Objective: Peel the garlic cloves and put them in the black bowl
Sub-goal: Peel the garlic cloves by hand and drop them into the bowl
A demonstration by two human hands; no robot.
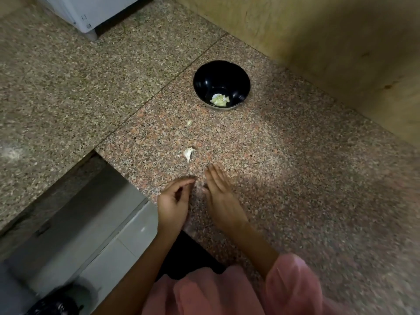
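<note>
Peeled cloves (220,100) lie in the black bowl (204,81), while one unpeeled clove (188,153) and a scrap (189,123) remain short of it, toward the flat, straight-fingered right hand (219,194) and the curled left hand (173,202), whose pinch I cannot tell.

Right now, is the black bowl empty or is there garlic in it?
Not empty. The upright black bowl holds a small pile of pale peeled garlic at its bottom.
</note>
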